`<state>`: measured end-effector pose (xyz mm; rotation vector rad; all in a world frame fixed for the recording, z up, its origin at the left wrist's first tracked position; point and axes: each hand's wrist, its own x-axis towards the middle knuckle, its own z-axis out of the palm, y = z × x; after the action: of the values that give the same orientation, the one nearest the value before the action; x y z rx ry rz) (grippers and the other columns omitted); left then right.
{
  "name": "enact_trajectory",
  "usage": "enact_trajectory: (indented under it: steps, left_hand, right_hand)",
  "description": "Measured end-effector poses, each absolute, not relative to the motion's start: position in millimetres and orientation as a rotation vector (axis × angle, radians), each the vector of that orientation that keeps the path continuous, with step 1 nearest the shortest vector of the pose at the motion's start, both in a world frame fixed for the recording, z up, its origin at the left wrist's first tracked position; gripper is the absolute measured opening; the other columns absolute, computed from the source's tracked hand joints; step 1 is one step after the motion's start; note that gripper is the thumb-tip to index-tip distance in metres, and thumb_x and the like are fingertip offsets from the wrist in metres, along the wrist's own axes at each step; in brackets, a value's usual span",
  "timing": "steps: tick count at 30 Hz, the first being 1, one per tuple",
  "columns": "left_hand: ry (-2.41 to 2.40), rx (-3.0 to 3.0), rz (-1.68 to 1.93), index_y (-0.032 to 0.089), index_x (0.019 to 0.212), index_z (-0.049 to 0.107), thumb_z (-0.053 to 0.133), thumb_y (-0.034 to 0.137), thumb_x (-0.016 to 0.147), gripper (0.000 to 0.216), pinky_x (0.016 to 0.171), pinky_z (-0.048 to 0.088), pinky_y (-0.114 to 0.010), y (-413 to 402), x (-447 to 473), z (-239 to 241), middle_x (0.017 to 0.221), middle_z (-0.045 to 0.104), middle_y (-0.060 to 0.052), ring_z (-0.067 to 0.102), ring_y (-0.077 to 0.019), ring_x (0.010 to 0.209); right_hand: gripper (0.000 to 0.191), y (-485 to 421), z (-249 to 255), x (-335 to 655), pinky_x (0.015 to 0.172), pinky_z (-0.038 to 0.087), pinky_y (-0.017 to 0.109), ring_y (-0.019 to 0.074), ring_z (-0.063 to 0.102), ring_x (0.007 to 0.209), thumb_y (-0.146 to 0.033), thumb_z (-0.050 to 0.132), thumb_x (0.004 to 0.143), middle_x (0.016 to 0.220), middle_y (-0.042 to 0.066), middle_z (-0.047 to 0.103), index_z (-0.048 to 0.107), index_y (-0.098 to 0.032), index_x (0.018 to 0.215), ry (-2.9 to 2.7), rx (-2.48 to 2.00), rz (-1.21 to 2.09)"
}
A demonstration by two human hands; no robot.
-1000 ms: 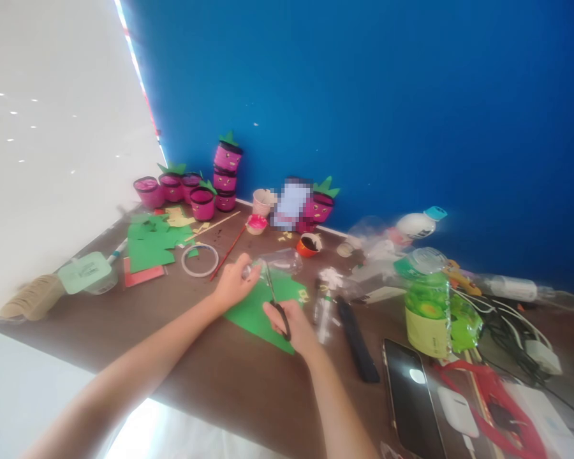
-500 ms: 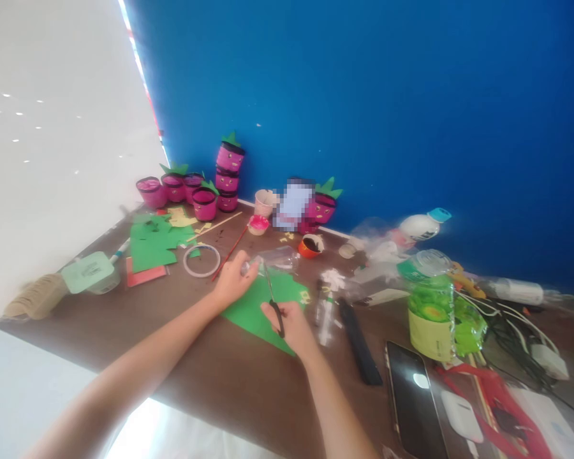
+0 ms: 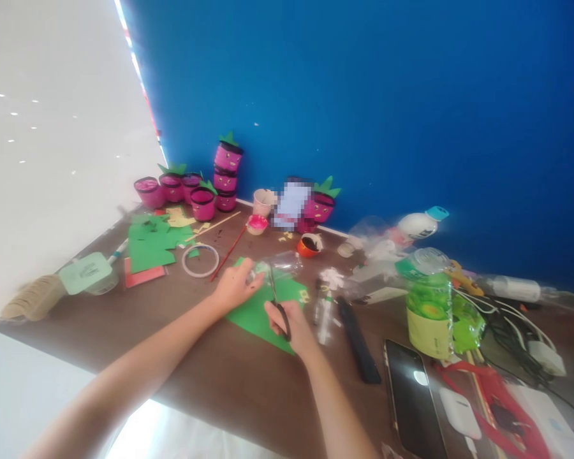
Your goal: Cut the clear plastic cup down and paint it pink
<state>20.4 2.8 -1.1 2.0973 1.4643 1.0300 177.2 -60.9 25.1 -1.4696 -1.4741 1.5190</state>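
Black-handled scissors (image 3: 280, 312) are in my right hand (image 3: 294, 326), with the fingers closed about the handles. Their blades point away from me, up to a clear plastic piece (image 3: 287, 262), perhaps from a bottle. My left hand (image 3: 234, 287) pinches the near left end of this plastic beside the blades. Whether the blades are parted is too blurred to tell. Under both hands lies a green sheet (image 3: 253, 317) on the brown table, with small yellow scraps (image 3: 304, 296) at its right edge.
To the left lie a tape roll (image 3: 200, 261), a paintbrush (image 3: 228, 255) and another green sheet (image 3: 148, 245). Pink pots (image 3: 203, 205) stand by the blue wall. On the right are a black bar (image 3: 358, 341), a phone (image 3: 414, 398) and a green plastic bottle (image 3: 429, 312).
My right hand and the scissors have shifted slightly right. The clear plastic has turned a little and moved right with my left hand. The whole view has drifted slightly.
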Motion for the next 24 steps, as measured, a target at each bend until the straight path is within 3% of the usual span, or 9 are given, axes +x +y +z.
enact_trajectory:
  steps: [8, 24]
  left_hand:
    - [1.529, 2.104, 0.98, 0.018, 0.078, 0.047, 0.044, 0.04, 0.078, 0.022, 0.045, 0.03, -0.02, 5, 19, -2, 0.051, 0.045, 0.004, 0.039, -0.0097, 0.04]
    - [1.399, 2.07, 0.934, 0.018, 0.081, 0.046, 0.043, 0.04, 0.078, 0.022, 0.047, 0.029, -0.02, 7, 15, 4, 0.051, 0.04, 0.005, 0.038, -0.0101, 0.043]
  right_hand:
    - [0.054, -59, 25, 176, 0.044, 0.02, 0.023, 0.0051, 0.026, 0.038, -0.056, 0.054, 0.073, 0.036, -0.006, 0.029, 0.034, -0.018, 0.039, -1.503, -1.574, 1.482]
    - [0.057, -59, 33, 181, 0.042, 0.022, 0.023, 0.0058, 0.029, 0.036, -0.064, 0.051, 0.071, 0.034, -0.005, 0.032, 0.039, -0.018, 0.04, -1.511, -1.492, 1.596]
